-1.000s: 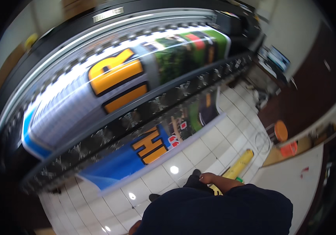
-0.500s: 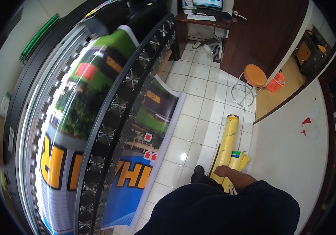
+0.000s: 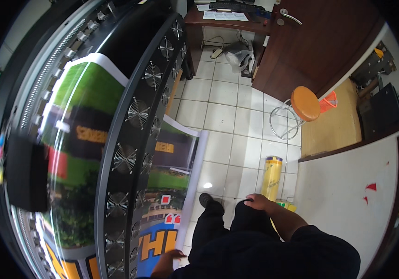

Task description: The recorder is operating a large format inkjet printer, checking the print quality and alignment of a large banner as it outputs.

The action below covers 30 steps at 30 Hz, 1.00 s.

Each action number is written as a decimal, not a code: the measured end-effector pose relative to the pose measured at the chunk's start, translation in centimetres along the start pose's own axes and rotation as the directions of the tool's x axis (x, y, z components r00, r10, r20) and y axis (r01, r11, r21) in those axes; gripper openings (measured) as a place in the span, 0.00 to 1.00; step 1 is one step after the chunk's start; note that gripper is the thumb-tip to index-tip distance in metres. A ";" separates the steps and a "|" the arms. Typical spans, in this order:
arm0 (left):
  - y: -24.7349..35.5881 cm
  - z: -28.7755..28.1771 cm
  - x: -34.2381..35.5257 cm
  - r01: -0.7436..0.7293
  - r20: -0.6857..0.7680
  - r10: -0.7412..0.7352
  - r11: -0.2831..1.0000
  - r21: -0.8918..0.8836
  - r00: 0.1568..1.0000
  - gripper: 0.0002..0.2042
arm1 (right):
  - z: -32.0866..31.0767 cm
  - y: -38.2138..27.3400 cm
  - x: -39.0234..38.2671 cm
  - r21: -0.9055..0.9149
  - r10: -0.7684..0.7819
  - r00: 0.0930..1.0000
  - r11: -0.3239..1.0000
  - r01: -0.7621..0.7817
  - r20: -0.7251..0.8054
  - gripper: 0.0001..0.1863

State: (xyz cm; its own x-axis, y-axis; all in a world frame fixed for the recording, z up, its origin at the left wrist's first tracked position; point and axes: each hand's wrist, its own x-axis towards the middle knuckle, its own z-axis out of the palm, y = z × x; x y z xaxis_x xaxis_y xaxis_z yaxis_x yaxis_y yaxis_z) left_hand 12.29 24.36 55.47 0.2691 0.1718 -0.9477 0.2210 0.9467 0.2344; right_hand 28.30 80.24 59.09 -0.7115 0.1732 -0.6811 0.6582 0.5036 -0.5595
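My right hand [image 3: 256, 201] is by my dark-trousered leg, its fingers curled; whatever it might hold is hidden. My left hand [image 3: 174, 255] hangs low, fingers loosely extended, beside a printed banner [image 3: 155, 232] that hangs under a wide printer. The printer's upper printed sheet [image 3: 71, 88] curves over its front, behind a black bar with a row of fans [image 3: 125, 158]. A black carriage [image 3: 27, 172] sits at the printer's left side in view. Yellow rolls [image 3: 271, 176] stand or lean to the right of my legs.
A wooden desk [image 3: 227, 24] with keyboard and papers stands ahead, a bag [image 3: 239, 58] beneath. A brown door [image 3: 311, 46] is beside it. An orange-topped stool [image 3: 305, 103] and red basket [image 3: 328, 102] are right, near a doorway. A white low wall [image 3: 348, 186] runs along the right.
The view has swung from the printer's front to along it toward the desk, and moved forward. The carriage has come into view over the print. My left hand has appeared beside the hanging banner.
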 end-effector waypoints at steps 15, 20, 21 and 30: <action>35.5 -52.8 29.6 -0.357 -0.710 0.398 0.908 0.217 0.580 0.51 | -8.9 13.2 57.2 0.162 -0.067 0.998 0.985 0.067 -0.007 0.29; 39.7 -66.4 40.9 -0.267 -0.642 0.416 0.909 0.321 0.644 0.55 | -9.8 11.8 73.6 0.135 -0.203 0.975 0.972 0.190 0.093 0.39; 38.0 -68.1 42.8 -0.166 -0.683 0.383 0.917 0.363 0.622 0.55 | -9.8 9.8 76.1 0.156 -0.280 0.958 0.951 0.266 0.070 0.39; 39.8 -71.1 47.0 0.099 -0.645 0.185 0.920 0.378 0.742 0.54 | -6.9 7.4 80.6 0.132 -0.273 0.956 0.957 0.259 0.109 0.41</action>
State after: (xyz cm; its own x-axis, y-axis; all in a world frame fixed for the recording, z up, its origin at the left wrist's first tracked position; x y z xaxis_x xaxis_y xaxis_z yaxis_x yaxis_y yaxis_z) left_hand -32.91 89.46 4.82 -0.3640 0.4780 -0.7994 0.5845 0.7854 0.2035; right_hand -25.89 103.80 3.33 -0.8330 -0.0645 -0.5495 0.4785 0.4148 -0.7739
